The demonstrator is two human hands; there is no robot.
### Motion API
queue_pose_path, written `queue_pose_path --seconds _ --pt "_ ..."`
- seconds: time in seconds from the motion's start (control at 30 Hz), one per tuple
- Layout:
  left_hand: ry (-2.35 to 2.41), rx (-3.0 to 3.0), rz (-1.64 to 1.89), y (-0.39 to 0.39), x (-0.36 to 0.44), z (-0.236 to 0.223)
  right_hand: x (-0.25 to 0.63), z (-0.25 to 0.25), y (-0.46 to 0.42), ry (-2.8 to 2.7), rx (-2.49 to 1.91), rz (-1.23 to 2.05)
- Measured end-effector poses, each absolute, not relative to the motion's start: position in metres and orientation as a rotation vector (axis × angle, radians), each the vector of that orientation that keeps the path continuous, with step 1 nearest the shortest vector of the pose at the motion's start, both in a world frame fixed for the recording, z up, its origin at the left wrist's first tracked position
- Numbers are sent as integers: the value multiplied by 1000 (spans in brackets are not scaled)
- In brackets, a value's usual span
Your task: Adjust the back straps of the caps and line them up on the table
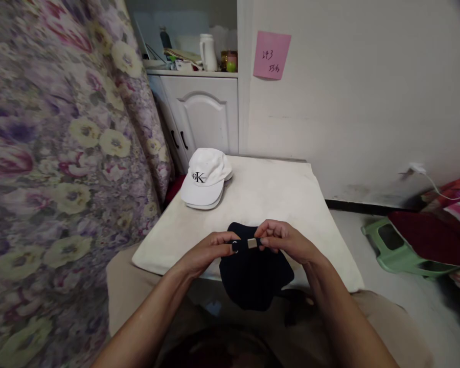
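A dark navy cap (pixel 253 281) hangs over the near edge of the table, held between my two hands. Its back strap, with a metal buckle (pixel 252 243), faces up toward me. My left hand (pixel 210 250) pinches the strap's left side beside a small light ring. On the other side, my right hand (pixel 281 239) grips the strap close to the buckle. Farther back on the left of the table sits a white cap (pixel 206 176) with black "CK" lettering, its brim toward me. Another white brim shows beneath it, so caps appear stacked there.
The cream-covered table (pixel 276 189) stands against the wall. A floral curtain (pixel 61 179) hangs at the left. Behind is a white cabinet (pixel 205 112) with a white jug (pixel 208 52) on its shelf. A green stool (pixel 402 245) stands on the floor at right. A pink note (pixel 272 55) is on the wall.
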State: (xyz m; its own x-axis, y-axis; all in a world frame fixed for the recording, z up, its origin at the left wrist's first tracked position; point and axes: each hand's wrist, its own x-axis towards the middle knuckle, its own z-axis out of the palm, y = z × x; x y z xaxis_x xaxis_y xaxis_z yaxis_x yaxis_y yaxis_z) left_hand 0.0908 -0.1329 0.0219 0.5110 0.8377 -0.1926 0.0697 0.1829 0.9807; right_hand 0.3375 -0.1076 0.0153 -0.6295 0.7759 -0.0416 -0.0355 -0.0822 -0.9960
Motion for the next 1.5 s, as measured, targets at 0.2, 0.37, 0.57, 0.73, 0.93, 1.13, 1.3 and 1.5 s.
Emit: queue_pose_path --seconds 0.2,0.37,0.57,0.73,0.93,1.13,1.3,1.5 --pt "933 1465 555 -126 102 28 338 20 -110 -1665 -833 1728" --pt "1003 1524 581 -123 111 29 338 21 -112 -1711 -846 1654" --pt "1080 1343 686 -128 118 24 328 24 -119 -1835 -912 1317" --pt "1076 1246 748 -130 118 18 318 18 -120 -1950 -901 1088" --pt "1086 1162 795 -128 116 11 315 14 -120 -2051 -831 889" --pt "1067 1119 783 -126 112 6 315 15 -121 -2019 -809 906" --pt "1028 1241 736 -127 104 13 315 18 -121 -1989 -772 989" --pt "1057 1560 678 -131 105 28 311 19 -124 -1987 -758 1011"
